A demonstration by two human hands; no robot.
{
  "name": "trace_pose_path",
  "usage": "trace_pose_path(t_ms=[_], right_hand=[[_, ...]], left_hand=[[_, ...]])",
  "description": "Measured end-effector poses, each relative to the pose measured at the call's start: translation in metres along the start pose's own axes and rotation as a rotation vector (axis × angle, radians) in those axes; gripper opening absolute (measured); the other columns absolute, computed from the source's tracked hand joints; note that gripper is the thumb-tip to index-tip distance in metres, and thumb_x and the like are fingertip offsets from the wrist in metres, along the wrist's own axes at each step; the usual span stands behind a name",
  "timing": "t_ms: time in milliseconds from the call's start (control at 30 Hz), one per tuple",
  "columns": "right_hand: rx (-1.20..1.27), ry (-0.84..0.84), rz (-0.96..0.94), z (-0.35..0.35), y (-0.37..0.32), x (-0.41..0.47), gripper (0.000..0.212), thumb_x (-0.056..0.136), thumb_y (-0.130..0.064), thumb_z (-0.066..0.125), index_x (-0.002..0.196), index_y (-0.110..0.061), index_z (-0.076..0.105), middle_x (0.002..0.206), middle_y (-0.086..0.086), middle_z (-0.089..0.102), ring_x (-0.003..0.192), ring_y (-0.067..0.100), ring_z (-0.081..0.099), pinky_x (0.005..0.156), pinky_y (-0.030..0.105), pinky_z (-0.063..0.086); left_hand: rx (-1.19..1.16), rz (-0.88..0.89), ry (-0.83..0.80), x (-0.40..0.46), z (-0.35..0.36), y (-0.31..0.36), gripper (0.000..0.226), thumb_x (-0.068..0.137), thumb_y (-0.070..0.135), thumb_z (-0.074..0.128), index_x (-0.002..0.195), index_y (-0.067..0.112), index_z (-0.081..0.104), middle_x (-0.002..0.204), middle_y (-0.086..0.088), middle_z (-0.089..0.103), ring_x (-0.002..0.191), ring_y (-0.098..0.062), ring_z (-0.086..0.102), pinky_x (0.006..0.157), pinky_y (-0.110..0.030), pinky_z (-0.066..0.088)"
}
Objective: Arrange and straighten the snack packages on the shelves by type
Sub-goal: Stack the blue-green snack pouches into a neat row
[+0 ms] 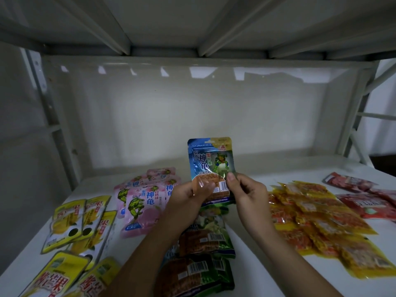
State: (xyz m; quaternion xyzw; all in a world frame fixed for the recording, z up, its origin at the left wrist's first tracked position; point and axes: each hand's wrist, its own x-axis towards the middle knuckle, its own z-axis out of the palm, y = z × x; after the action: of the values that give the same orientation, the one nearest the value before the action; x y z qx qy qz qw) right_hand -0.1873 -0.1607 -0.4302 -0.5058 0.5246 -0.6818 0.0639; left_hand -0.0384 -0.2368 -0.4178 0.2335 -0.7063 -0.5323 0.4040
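Both hands point(216, 195) around blue packet point(211, 161)

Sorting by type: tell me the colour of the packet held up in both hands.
Mainly blue packet, with a green turtle figure; head view.

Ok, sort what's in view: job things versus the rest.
Job:
blue packet, held by left hand and right hand
pink packets
yellow packets
green packets
orange packets
red packets

Rest:
shelf
frame
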Motion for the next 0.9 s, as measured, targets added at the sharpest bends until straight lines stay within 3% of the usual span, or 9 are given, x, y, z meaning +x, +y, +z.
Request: trace_pose_path(t_ms=[100, 167, 267, 367, 500, 633, 733, 833, 900], right_hand=[[-0.053, -0.04, -0.032, -0.003, -0.006, -0.002, 0.067, 0.09, -0.06, 0.064, 0.068, 0.001, 0.05, 0.062, 0.019, 0.042, 0.059, 0.027, 0.041, 0.057, 0.033, 0.034], [-0.035, -0.077, -0.028, -0.003, -0.008, -0.002, 0.064, 0.089, -0.054, 0.076, 0.068, 0.001, 0.05, 0.064, 0.021, 0.042, 0.059, 0.024, 0.039, 0.056, 0.031, 0.032], [0.007, -0.084, 0.006, -0.004, -0.008, 0.001, 0.064, 0.087, -0.05, 0.079, 0.07, 0.004, 0.05, 0.067, 0.025, 0.042, 0.06, 0.024, 0.039, 0.058, 0.032, 0.034], [0.074, -0.086, 0.098, -0.002, -0.003, 0.005, 0.075, 0.084, -0.06, 0.074, 0.079, 0.011, 0.051, 0.074, 0.033, 0.044, 0.064, 0.038, 0.047, 0.062, 0.045, 0.042], [0.113, -0.122, 0.19, -0.002, -0.001, 0.006, 0.074, 0.087, -0.062, 0.072, 0.094, 0.011, 0.061, 0.092, 0.041, 0.058, 0.083, 0.052, 0.06, 0.083, 0.064, 0.052], [0.126, -0.161, 0.237, -0.005, -0.004, 0.003, 0.048, 0.095, -0.058, 0.063, 0.093, -0.012, 0.077, 0.085, 0.015, 0.075, 0.081, 0.034, 0.073, 0.084, 0.051, 0.059], [0.086, -0.142, 0.182, -0.003, -0.005, 0.003, 0.059, 0.096, -0.066, 0.061, 0.1, -0.009, 0.076, 0.091, 0.023, 0.073, 0.087, 0.041, 0.071, 0.085, 0.057, 0.058], [0.058, -0.081, 0.161, -0.006, -0.009, 0.003, 0.032, 0.105, -0.041, 0.058, 0.095, -0.02, 0.081, 0.08, -0.002, 0.077, 0.072, 0.007, 0.069, 0.068, 0.03, 0.052], [-0.007, -0.104, 0.156, -0.006, -0.008, 0.003, 0.03, 0.108, -0.032, 0.055, 0.098, -0.02, 0.08, 0.089, -0.003, 0.079, 0.083, 0.008, 0.073, 0.077, 0.035, 0.057]], left_hand=[[0.024, 0.023, 0.03, 0.002, -0.005, -0.002, 0.017, 0.1, 0.033, 0.065, 0.103, 0.026, 0.08, 0.091, 0.002, 0.08, 0.082, -0.017, 0.076, 0.073, -0.033, 0.06], [0.087, 0.052, 0.03, 0.001, -0.007, -0.002, 0.018, 0.102, 0.031, 0.061, 0.098, 0.031, 0.079, 0.078, 0.003, 0.076, 0.062, -0.012, 0.068, 0.056, -0.027, 0.054], [0.137, 0.085, 0.017, 0.0, -0.004, 0.001, 0.02, 0.103, 0.034, 0.059, 0.1, 0.029, 0.078, 0.081, -0.005, 0.076, 0.064, -0.019, 0.07, 0.053, -0.032, 0.056], [0.146, 0.078, 0.01, -0.001, -0.003, 0.002, 0.021, 0.102, 0.031, 0.06, 0.093, 0.02, 0.076, 0.076, -0.002, 0.073, 0.063, -0.012, 0.069, 0.053, -0.026, 0.054], [0.153, 0.045, -0.021, -0.002, 0.0, 0.001, 0.032, 0.097, 0.045, 0.066, 0.095, 0.015, 0.076, 0.078, 0.001, 0.074, 0.071, -0.019, 0.07, 0.066, -0.042, 0.059], [-0.055, 0.008, 0.015, -0.007, 0.011, 0.009, 0.016, 0.099, 0.027, 0.067, 0.105, 0.018, 0.078, 0.089, 0.002, 0.08, 0.079, -0.012, 0.075, 0.066, -0.024, 0.059], [-0.178, -0.035, 0.025, -0.009, 0.017, 0.014, 0.019, 0.098, 0.029, 0.066, 0.105, 0.016, 0.077, 0.081, 0.001, 0.079, 0.068, -0.01, 0.074, 0.058, -0.019, 0.054], [-0.07, -0.072, 0.002, -0.01, 0.017, 0.013, 0.022, 0.096, 0.036, 0.069, 0.092, 0.017, 0.076, 0.065, -0.003, 0.069, 0.055, -0.013, 0.062, 0.054, -0.024, 0.048], [-0.053, -0.088, 0.006, -0.01, 0.018, 0.011, 0.021, 0.096, 0.034, 0.07, 0.09, 0.016, 0.078, 0.07, -0.021, 0.069, 0.059, -0.022, 0.061, 0.057, -0.03, 0.049]])
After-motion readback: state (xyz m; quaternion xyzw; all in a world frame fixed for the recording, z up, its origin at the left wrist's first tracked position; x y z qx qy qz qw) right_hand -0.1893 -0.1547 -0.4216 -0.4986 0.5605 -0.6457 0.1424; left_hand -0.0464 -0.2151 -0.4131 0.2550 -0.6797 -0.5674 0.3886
